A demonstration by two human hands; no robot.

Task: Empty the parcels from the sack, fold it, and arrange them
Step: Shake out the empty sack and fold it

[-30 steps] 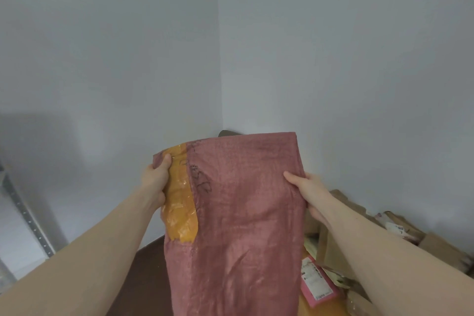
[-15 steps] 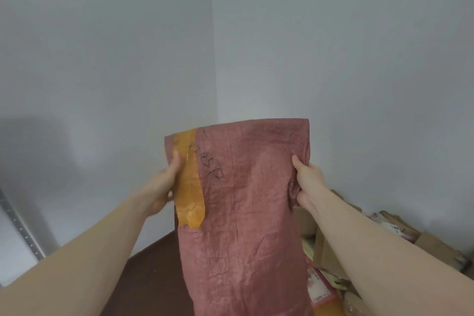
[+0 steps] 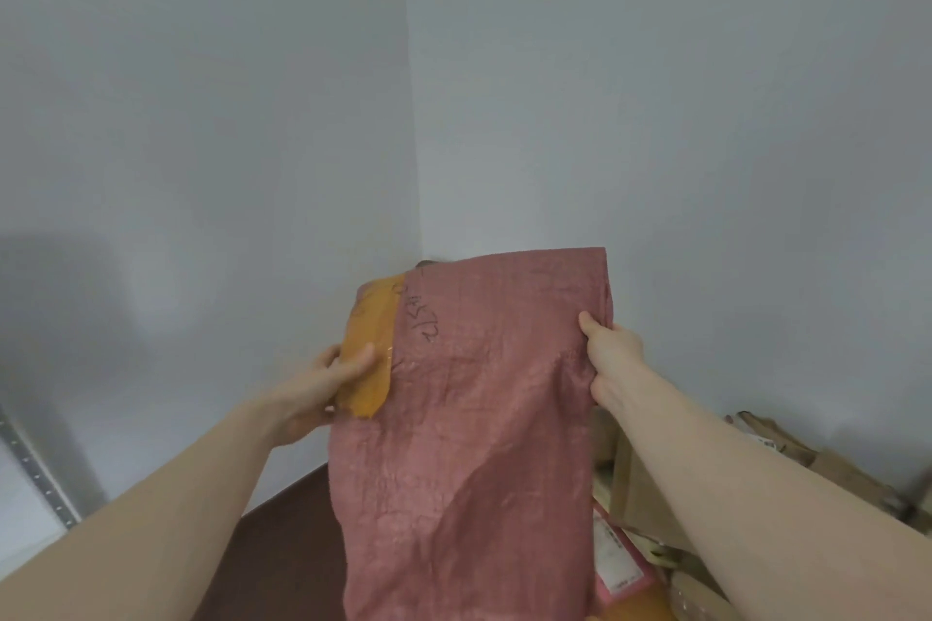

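Note:
A pink woven sack point(image 3: 484, 408) hangs upright in front of me, with black writing and a patch of orange tape point(image 3: 370, 358) near its top left. My left hand point(image 3: 323, 383) grips the sack's left edge over the tape. My right hand point(image 3: 613, 358) grips the right edge a little higher. Parcels point(image 3: 640, 479) in brown paper and a pink mailer point(image 3: 618, 560) lie on the floor at the lower right, partly hidden by the sack and my right arm.
Grey walls meet in a corner straight ahead. A metal shelf post point(image 3: 35, 474) stands at the far left. Dark brown floor point(image 3: 282, 550) shows below the sack's left side. More brown parcels point(image 3: 832, 464) lie along the right wall.
The sack first rose, then dropped again. My left hand slid down its left edge onto the lower part of the orange tape. My right hand kept its grip on the right edge.

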